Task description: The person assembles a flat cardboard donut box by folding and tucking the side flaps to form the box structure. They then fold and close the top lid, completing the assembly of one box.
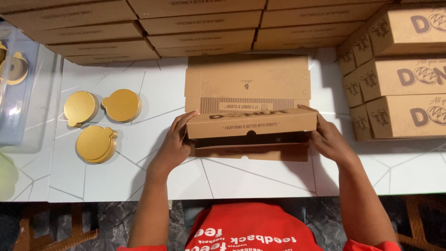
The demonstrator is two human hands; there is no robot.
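Note:
A long brown cardboard box (251,123) lies partly folded on the white table (139,176), its lid flap (247,83) lying open and flat toward the far side. My left hand (174,144) grips the box's left end, fingers curled over the raised front wall. At the right end my right hand (327,137) holds the same wall, thumb on top. Both hands press the wall upright over the dark gap below it.
Three stacks of round gold cake boards (95,144), (80,108), (121,105) sit at the left. Flat brown box blanks (200,28) are piled along the far edge. Assembled brown boxes (399,74) are stacked at the right. A clear plastic bin (16,83) stands far left.

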